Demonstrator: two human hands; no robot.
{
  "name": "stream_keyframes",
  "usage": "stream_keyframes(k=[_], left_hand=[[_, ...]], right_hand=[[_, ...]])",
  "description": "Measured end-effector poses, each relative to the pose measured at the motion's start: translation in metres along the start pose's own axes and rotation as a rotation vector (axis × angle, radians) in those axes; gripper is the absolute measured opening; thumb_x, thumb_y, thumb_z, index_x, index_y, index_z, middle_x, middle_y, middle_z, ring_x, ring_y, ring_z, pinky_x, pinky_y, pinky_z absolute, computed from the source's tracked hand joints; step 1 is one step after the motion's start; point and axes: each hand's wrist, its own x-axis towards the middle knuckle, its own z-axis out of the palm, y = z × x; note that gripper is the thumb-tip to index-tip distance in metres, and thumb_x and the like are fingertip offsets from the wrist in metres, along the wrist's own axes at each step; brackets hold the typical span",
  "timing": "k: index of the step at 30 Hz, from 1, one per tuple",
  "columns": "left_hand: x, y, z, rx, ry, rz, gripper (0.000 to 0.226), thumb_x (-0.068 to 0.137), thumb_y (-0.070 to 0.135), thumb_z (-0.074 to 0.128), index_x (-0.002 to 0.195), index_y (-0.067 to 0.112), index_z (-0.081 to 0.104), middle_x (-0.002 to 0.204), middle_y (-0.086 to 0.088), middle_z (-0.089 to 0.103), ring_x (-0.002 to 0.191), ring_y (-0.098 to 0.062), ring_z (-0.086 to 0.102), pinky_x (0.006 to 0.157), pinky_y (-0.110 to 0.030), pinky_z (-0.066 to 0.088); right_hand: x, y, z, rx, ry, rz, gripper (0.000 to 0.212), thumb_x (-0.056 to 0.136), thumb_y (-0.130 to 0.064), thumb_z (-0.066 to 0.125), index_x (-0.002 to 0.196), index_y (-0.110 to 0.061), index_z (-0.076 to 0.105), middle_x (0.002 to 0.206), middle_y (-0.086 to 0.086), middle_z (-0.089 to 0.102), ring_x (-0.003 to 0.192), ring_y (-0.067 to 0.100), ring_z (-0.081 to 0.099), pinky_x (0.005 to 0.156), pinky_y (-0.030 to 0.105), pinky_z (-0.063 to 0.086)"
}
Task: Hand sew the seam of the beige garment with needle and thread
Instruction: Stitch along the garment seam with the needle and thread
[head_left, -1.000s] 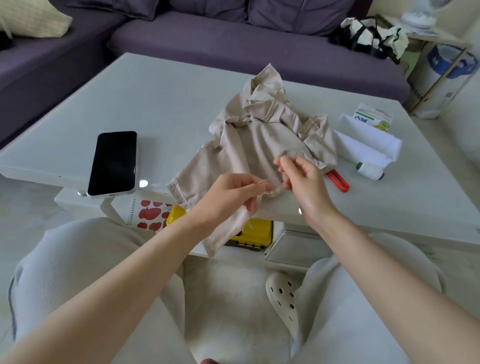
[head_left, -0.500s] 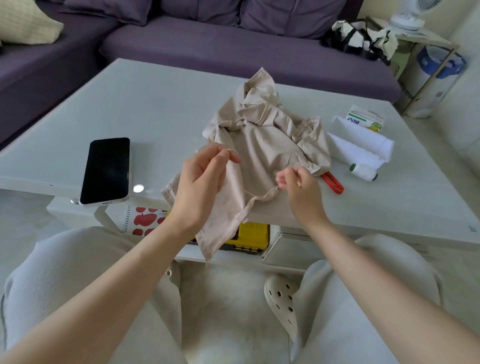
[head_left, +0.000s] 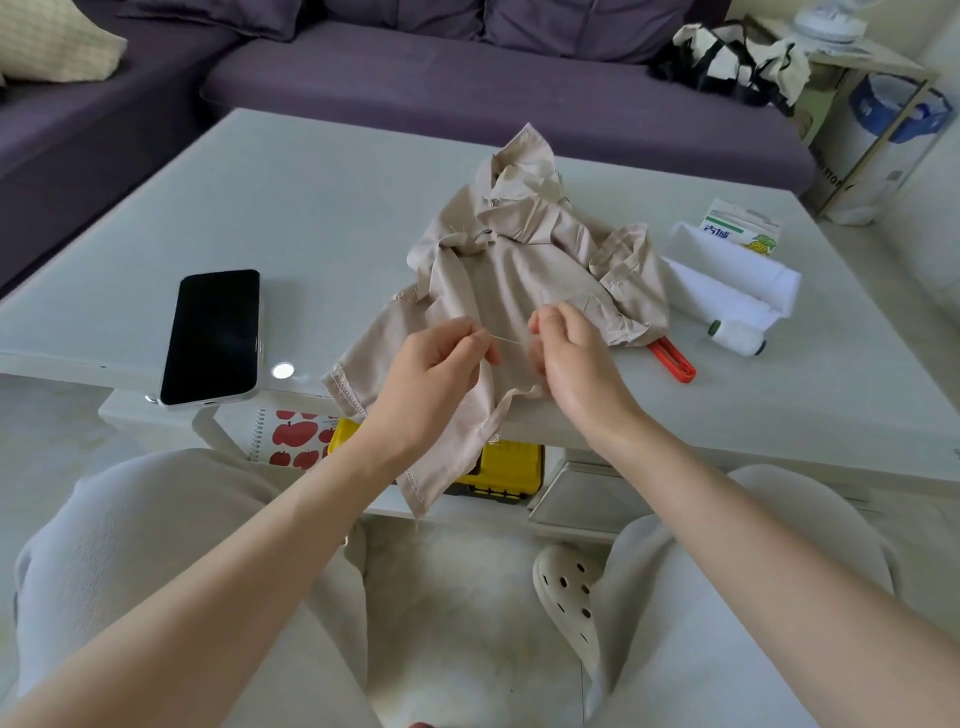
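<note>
1 needle (head_left: 507, 340) in left hand (head_left: 431, 384); right hand (head_left: 571, 369) grips beige garment (head_left: 509, 270).

A single wide-angle view from the person's head looks forward and steeply down, close above both forearms, with the left hand (head_left: 431, 374) and right hand (head_left: 571, 364) mid-frame at the near edge of the white surface (head_left: 311, 218), the knees (head_left: 145, 525) below and the purple sofa (head_left: 467, 78) across the top.

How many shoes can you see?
1. A white clog shows between the person's legs, below the near edge of the table. A second one may be hidden behind a leg.
</note>
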Motion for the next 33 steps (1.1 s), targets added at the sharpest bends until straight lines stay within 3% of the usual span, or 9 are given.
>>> stream_keyframes(k=[4, 7, 11, 15, 18, 21, 25, 29, 33], left_hand=[[0.003, 0.0, -0.001, -0.082, -0.029, -0.078, 0.029, 0.098, 0.01, 0.038, 0.072, 0.006, 0.051, 0.049, 0.002, 0.031, 0.04, -0.006, 0.024, 0.04, -0.014, 0.022], [0.004, 0.002, -0.003, -0.224, -0.031, -0.058, 0.034, 0.094, 0.012, 0.043, 0.06, 0.014, 0.043, 0.051, -0.001, 0.027, 0.045, -0.012, 0.02, 0.041, -0.019, 0.017], [0.006, 0.001, -0.002, -0.354, -0.026, 0.013, 0.026, 0.086, 0.017, 0.044, 0.061, 0.013, 0.041, 0.056, -0.005, 0.029, 0.051, -0.018, 0.025, 0.045, -0.024, 0.025], [0.006, 0.005, -0.002, -0.48, -0.163, 0.03, 0.032, 0.089, 0.016, 0.042, 0.06, 0.022, 0.055, 0.058, -0.002, 0.034, 0.055, -0.021, 0.029, 0.052, -0.026, 0.028], [0.005, 0.008, -0.004, -0.268, -0.172, 0.079, 0.035, 0.096, 0.013, 0.042, 0.066, 0.022, 0.057, 0.064, -0.008, 0.041, 0.058, -0.034, 0.033, 0.057, -0.023, 0.032], [0.005, 0.003, -0.003, 0.076, -0.096, 0.091, 0.026, 0.097, 0.015, 0.048, 0.076, 0.017, 0.062, 0.074, 0.003, 0.048, 0.064, -0.005, 0.045, 0.064, -0.009, 0.034], [0.007, -0.004, -0.002, 0.093, 0.015, 0.039, 0.02, 0.096, 0.016, 0.051, 0.085, 0.008, 0.066, 0.059, 0.004, 0.042, 0.052, -0.003, 0.036, 0.051, -0.01, 0.031], [0.011, -0.01, -0.004, 0.038, 0.093, -0.023, 0.02, 0.096, 0.015, 0.05, 0.088, 0.005, 0.065, 0.057, 0.001, 0.054, 0.057, -0.006, 0.05, 0.061, -0.011, 0.043], [0.015, -0.016, -0.003, -0.01, 0.109, -0.083, 0.018, 0.097, 0.012, 0.05, 0.088, 0.006, 0.064, 0.065, 0.001, 0.067, 0.066, -0.007, 0.063, 0.071, -0.015, 0.051]], right_hand=[[0.01, 0.02, -0.021, -0.199, 0.092, -0.002, 0.024, 0.102, -0.015, 0.025, 0.089, -0.015, 0.046, 0.074, -0.007, 0.045, 0.062, 0.004, 0.04, 0.053, 0.014, 0.031], [0.016, 0.035, -0.039, -0.339, 0.203, -0.009, 0.025, 0.103, -0.013, 0.025, 0.105, -0.003, 0.048, 0.088, 0.0, 0.051, 0.074, 0.015, 0.046, 0.054, 0.021, 0.029], [0.023, 0.049, -0.052, -0.514, 0.243, 0.012, 0.016, 0.102, -0.006, 0.027, 0.103, -0.005, 0.043, 0.068, -0.001, 0.044, 0.065, 0.023, 0.043, 0.048, 0.014, 0.034], [0.026, 0.062, -0.051, -0.6, 0.232, 0.0, 0.026, 0.102, -0.009, 0.026, 0.111, 0.007, 0.044, 0.086, 0.02, 0.06, 0.08, 0.035, 0.058, 0.052, 0.03, 0.02], [0.027, 0.068, -0.051, -0.624, 0.239, -0.055, 0.026, 0.102, -0.01, 0.025, 0.109, 0.003, 0.046, 0.079, 0.009, 0.054, 0.073, 0.029, 0.051, 0.054, 0.031, 0.016], [0.024, 0.064, -0.052, -0.558, 0.248, -0.222, 0.022, 0.097, 0.002, 0.031, 0.107, 0.002, 0.051, 0.083, 0.004, 0.055, 0.076, 0.023, 0.051, 0.056, 0.026, 0.02], [0.01, 0.047, -0.042, -0.367, 0.162, -0.407, 0.017, 0.1, -0.004, 0.033, 0.096, -0.007, 0.05, 0.07, -0.013, 0.044, 0.056, 0.001, 0.047, 0.05, 0.014, 0.029], [-0.004, 0.042, -0.026, -0.365, -0.067, -0.574, 0.007, 0.093, -0.012, 0.055, 0.099, -0.009, 0.054, 0.067, -0.018, 0.038, 0.063, -0.002, 0.046, 0.059, 0.011, 0.035], [-0.004, 0.05, -0.015, -0.457, -0.264, -0.589, 0.027, 0.085, -0.013, 0.067, 0.111, -0.013, 0.058, 0.096, -0.016, 0.057, 0.081, 0.002, 0.052, 0.071, 0.018, 0.044]])
